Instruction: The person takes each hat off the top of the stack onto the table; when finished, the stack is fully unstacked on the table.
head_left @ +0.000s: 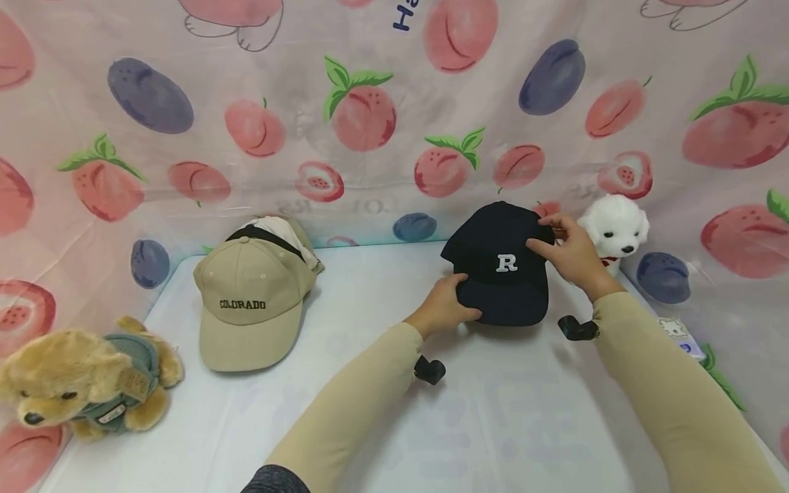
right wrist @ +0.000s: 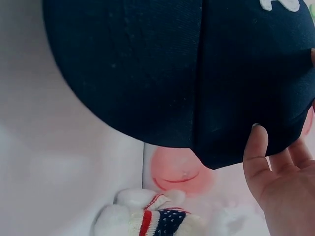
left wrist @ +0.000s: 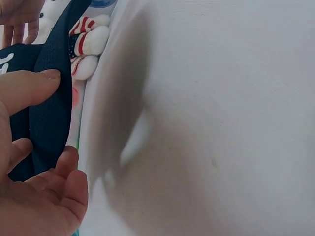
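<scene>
A dark navy baseball cap with a white letter R is held up at the back right, its brim pointing down toward me. My left hand pinches the left side of the brim, thumb over the front and fingers behind, as the left wrist view shows. At the upper right of the crown, my right hand grips the edge; its thumb presses the outside, and the other fingers are partly hidden behind. The brim casts a shadow on the white tabletop, apart from it.
A beige cap lettered COLORADO lies at left, overlapping other headwear behind it. A brown plush dog sits at the front left. Near my right hand stands a white plush dog. A small package lies at the right edge.
</scene>
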{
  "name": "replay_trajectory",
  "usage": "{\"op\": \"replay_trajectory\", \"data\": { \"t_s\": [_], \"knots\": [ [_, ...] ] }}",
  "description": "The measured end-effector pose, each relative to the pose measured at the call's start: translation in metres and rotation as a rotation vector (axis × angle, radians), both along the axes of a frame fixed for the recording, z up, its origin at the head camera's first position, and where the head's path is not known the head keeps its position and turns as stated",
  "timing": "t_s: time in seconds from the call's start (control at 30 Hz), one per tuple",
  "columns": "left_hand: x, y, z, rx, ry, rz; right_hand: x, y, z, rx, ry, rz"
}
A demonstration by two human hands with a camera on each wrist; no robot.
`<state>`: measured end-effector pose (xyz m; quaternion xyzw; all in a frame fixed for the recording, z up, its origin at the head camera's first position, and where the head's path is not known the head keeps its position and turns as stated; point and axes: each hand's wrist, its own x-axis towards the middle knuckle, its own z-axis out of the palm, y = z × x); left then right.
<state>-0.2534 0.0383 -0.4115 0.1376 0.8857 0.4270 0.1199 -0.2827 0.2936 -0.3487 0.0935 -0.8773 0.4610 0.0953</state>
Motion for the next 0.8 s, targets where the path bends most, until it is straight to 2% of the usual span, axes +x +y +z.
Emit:
{"op": "replay_trajectory", "data": {
  "t_s": [0.3, 0.5, 0.67, 0.8],
  "knots": [
    [-0.007, 0.01, -0.003, 0.004, -0.023, 0.068, -0.011, 0.006, 0.0, 0.008, -0.016, 0.005],
    [-0.012, 0.013, -0.004, 0.074, -0.018, 0.084, -0.017, 0.01, -0.001, 0.014, -0.074, -0.019],
    [-0.015, 0.017, -0.009, 0.089, -0.045, 0.095, -0.023, 0.011, 0.0, 0.069, -0.127, -0.027],
    [-0.018, 0.024, -0.014, 0.086, -0.046, 0.094, -0.027, 0.014, 0.002, 0.074, -0.147, -0.036]
  ]
}}
